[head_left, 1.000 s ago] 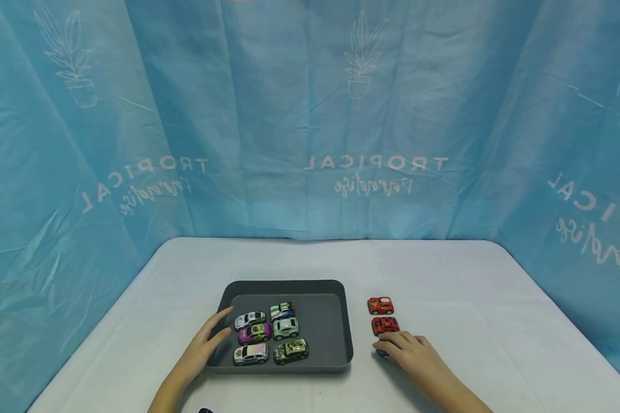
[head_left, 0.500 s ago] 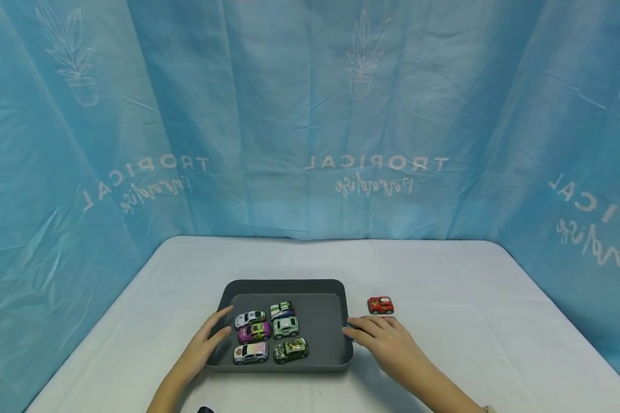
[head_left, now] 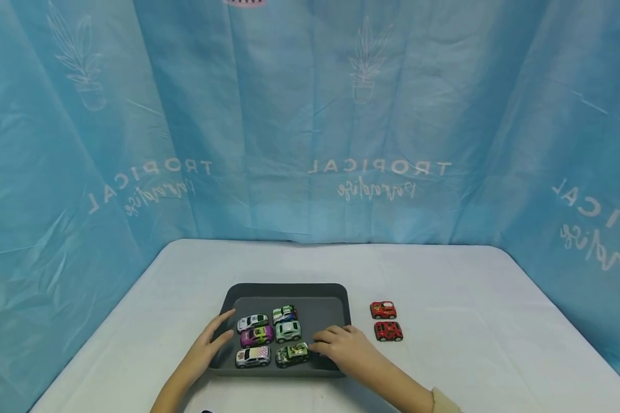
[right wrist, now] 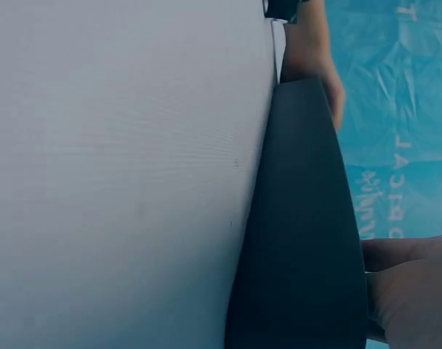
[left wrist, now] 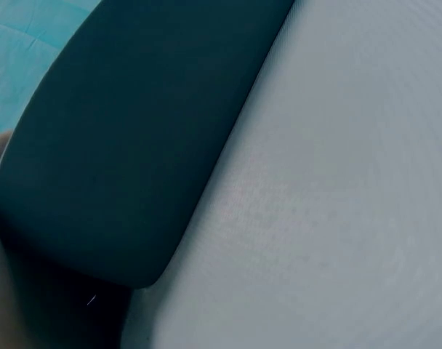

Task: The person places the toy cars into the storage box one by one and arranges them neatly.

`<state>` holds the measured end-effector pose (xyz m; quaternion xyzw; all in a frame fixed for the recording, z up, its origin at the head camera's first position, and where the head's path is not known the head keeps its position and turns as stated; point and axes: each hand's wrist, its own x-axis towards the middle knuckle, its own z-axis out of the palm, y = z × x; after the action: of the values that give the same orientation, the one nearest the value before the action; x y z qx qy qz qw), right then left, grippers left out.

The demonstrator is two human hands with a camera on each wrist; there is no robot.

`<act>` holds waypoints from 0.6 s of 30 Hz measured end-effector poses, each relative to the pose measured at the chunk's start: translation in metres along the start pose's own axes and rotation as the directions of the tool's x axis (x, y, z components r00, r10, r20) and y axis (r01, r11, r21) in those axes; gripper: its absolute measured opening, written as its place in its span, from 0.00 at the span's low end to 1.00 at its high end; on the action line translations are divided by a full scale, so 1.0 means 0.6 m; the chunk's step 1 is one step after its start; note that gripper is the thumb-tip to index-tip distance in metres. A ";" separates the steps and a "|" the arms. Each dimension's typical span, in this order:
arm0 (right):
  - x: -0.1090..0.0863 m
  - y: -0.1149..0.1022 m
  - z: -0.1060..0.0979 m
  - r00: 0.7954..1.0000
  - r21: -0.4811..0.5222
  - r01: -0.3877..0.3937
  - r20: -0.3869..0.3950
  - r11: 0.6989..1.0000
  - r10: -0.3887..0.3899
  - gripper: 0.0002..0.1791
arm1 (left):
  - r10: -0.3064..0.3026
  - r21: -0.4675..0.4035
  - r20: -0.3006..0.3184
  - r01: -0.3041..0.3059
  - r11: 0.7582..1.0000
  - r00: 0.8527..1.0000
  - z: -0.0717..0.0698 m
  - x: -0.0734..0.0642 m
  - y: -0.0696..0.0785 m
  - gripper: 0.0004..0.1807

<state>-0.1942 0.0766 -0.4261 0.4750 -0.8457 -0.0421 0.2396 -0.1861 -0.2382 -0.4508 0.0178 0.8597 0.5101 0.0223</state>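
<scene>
A dark grey tray (head_left: 320, 310) holds several toy cars in two columns: white ones, a purple car (head_left: 256, 336), a mint green car (head_left: 288, 331) and a camouflage car (head_left: 292, 354). My left hand (head_left: 202, 347) lies at the tray's left rim, thumb and fingers spread apart. Over the tray's right part, my right hand (head_left: 343, 347) reaches down with curled fingers, fingertips beside the camouflage car. The small blue toy car it carried is hidden beneath the fingers. In the right wrist view the fingers (right wrist: 395, 254) show behind the tray's wall (right wrist: 301, 218).
Two red toy cars stand right of the tray on the white tablecloth, a farther car (head_left: 383, 310) and a nearer car (head_left: 388, 331). A blue printed curtain (head_left: 310, 115) encloses the table's back and sides. A small dark object (head_left: 206, 411) shows at the bottom edge.
My right hand has taken the blue toy car from beside the red cars and moved left over the tray's rim, uncovering the nearer red car. My left hand stays at the rim.
</scene>
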 end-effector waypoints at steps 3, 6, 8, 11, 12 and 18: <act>0.003 -0.004 0.001 0.998 0.008 0.008 0.065 1.000 -0.009 0.16 | -0.002 -0.002 0.002 0.002 1.000 1.000 0.001 -0.002 -0.003 0.30; 0.006 -0.006 0.000 0.996 0.044 -0.004 0.094 0.999 -0.001 0.15 | 0.001 -0.001 0.003 -0.001 1.000 1.000 0.001 -0.002 -0.003 0.30; 0.007 -0.006 -0.001 0.995 0.080 -0.017 0.102 0.997 0.009 0.13 | 0.003 0.003 0.001 -0.003 1.000 1.000 0.000 -0.001 -0.003 0.30; 0.009 -0.004 -0.001 0.994 0.134 -0.030 0.112 0.990 0.015 0.12 | 0.006 0.004 -0.002 -0.006 1.000 1.000 -0.001 0.000 -0.001 0.30; 0.010 -0.003 -0.001 0.993 0.153 -0.030 0.119 0.988 0.012 0.12 | 0.005 0.004 -0.002 -0.005 1.000 1.000 -0.001 0.000 -0.001 0.30; 0.012 0.005 -0.006 0.980 0.225 -0.027 0.199 0.974 -0.019 0.15 | -0.001 0.014 -0.008 0.002 1.000 1.000 0.001 0.000 0.000 0.30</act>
<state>-0.1984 0.0728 -0.4194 0.4907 -0.8658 0.0076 0.0978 -0.1860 -0.2378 -0.4510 0.0153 0.8632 0.5042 0.0192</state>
